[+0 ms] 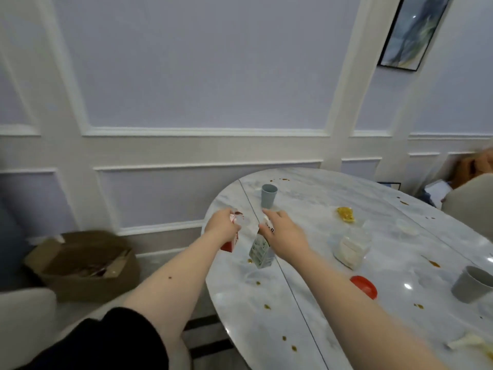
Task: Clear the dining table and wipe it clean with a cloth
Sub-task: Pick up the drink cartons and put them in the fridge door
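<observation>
Two small cartons stand near the table's (pixel 333 303) left edge: a red-and-white carton (pixel 231 243) and a green-and-white carton (pixel 261 251). Two cups sit on it: a blue-grey cup (pixel 268 196) toward the far edge and a grey cup (pixel 470 284) at the right. One red lid (pixel 364 287), one clear plastic container (pixel 350 247) and one yellow food scrap (pixel 346 214) also lie there.

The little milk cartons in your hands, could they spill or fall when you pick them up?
Maybe.
1. The left hand holds the red-and-white carton at the marble table's edge; a slipped grip could drop it on the floor.
2. The right hand holds the green-and-white carton only by its top, so it might tip and leak.
3. The blue-grey plastic cup stands just beyond the fingers; reaching further could knock it over.
</observation>
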`<state>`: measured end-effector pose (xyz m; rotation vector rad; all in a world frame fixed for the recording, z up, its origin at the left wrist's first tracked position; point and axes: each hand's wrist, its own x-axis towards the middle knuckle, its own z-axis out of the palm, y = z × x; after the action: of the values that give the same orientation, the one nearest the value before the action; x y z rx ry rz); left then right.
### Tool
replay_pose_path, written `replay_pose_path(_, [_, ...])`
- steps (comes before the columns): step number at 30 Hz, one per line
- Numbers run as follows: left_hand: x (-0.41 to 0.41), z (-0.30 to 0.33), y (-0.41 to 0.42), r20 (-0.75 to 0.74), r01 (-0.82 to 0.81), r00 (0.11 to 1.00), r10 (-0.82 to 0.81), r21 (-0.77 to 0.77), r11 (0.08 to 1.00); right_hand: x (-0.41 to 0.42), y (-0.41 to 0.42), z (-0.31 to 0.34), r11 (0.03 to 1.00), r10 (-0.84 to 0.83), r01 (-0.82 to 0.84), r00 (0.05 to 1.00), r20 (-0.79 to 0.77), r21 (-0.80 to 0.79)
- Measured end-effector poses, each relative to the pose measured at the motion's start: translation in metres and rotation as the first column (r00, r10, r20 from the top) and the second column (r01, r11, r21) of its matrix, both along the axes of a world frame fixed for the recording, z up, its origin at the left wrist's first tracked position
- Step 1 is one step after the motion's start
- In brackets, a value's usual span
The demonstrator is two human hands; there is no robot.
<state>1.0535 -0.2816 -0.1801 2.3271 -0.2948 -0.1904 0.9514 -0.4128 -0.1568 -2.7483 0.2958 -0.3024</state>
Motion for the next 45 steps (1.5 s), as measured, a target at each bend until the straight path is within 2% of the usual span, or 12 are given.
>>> replay_pose_path(8, [-0.046, 0.038, 0.160, 0.064, -0.189, 0.980, 0.188, 0.011, 0.982, 0.004, 0.145, 0.030, 0.971, 0.239, -0.236, 0.967, 0.090, -0.041])
replay_pose_path(16, [-0.106, 0.050, 0.339, 0.113, -0.364, 0.928, 0.355, 0.068, 0.929, -0.006, 0.296, 0.032, 0.924, 0.381, -0.382, 0.922, 0.070, 0.003])
replay_pose_path(23, [-0.175, 0.063, 0.508, 0.117, -0.542, 0.834, 0.539, -0.001, 0.840, -0.033, 0.453, 0.052, 0.866, 0.493, -0.498, 0.863, 0.108, 0.032])
replay_pose_path(31, [-0.240, 0.067, 0.684, 0.106, -0.702, 0.710, 0.696, 0.030, 0.712, -0.068, 0.622, 0.049, 0.795, 0.584, -0.601, 0.796, 0.163, 0.085])
replay_pose_path(37, [-0.232, 0.061, 0.753, 0.075, -0.733, 0.677, 0.732, -0.014, 0.680, -0.052, 0.706, 0.047, 0.765, 0.622, -0.642, 0.758, 0.198, 0.054])
replay_pose_path(45, [-0.149, 0.049, 0.830, 0.068, -0.724, 0.689, 0.722, 0.005, 0.690, 0.038, 0.807, 0.036, 0.753, 0.650, -0.658, 0.746, 0.147, 0.009])
